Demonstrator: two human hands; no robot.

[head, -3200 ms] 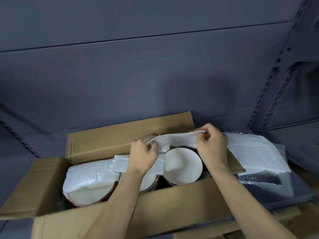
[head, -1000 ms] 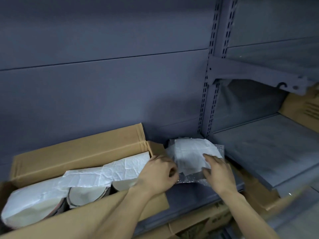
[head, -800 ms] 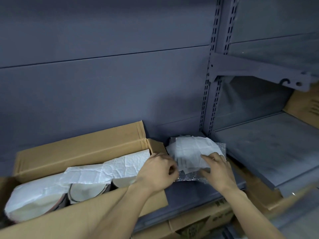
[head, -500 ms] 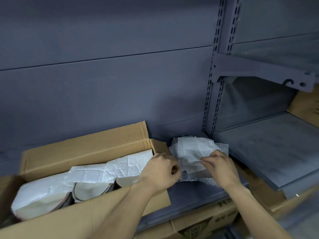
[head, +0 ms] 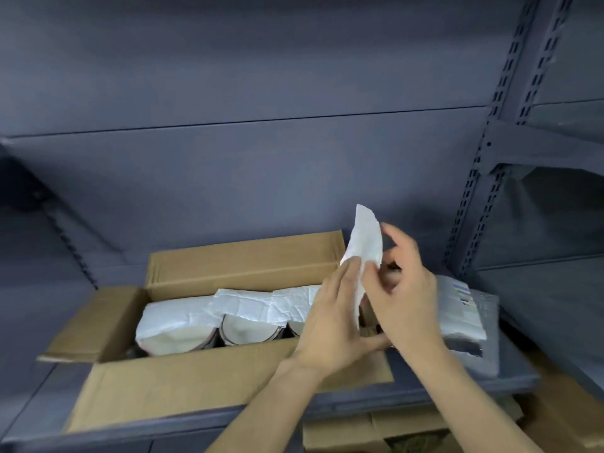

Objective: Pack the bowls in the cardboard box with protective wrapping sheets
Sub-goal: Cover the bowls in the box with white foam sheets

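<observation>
White sheets, brown box, grey-blue shelf

I am seeing a white crinkled sheet (head: 366, 243), white sheets (head: 255, 305) covering pale bowls (head: 248, 331) with dark rims, a plain brown cardboard box (head: 242, 266) and a grey-blue shelf (head: 510, 380).

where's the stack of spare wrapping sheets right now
In the head view, the stack of spare wrapping sheets lies on the grey shelf, just right of the cardboard box and partly hidden behind the right hand.

grey metal shelving (head: 510, 392), slotted uprights (head: 510, 76), dim light
</observation>
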